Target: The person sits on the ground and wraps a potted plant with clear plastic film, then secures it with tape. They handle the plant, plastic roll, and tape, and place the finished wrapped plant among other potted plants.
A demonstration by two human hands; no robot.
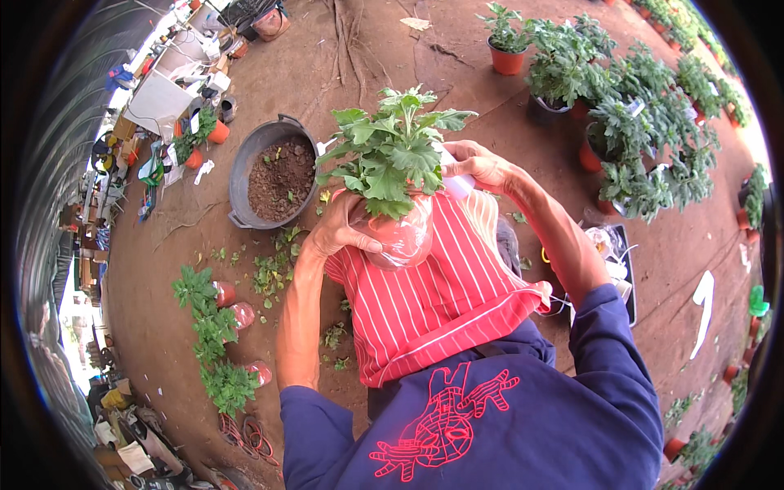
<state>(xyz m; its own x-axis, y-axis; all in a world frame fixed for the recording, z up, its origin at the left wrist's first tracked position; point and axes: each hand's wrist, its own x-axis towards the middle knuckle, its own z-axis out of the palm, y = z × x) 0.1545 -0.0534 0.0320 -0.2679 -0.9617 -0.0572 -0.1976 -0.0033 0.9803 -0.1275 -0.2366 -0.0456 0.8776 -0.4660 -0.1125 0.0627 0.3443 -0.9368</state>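
Note:
A leafy green potted plant (392,153) rests over my lap, on a red apron with white stripes (429,294). Clear plastic film covers its reddish pot (401,242). My left hand (343,226) grips the pot from the left side, thumb across the film. On the other side, my right hand (481,166) holds a white roll (456,174) close against the pot, beneath the leaves. Foliage hides the pot's rim and part of the roll.
A grey tub of soil (282,177) stands left. Below it are several plants with film-wrapped pots (242,313) and leaf scraps (269,275). Many potted plants (643,122) crowd the right, beyond a black tray (628,275). A cluttered white table (159,101) is far left.

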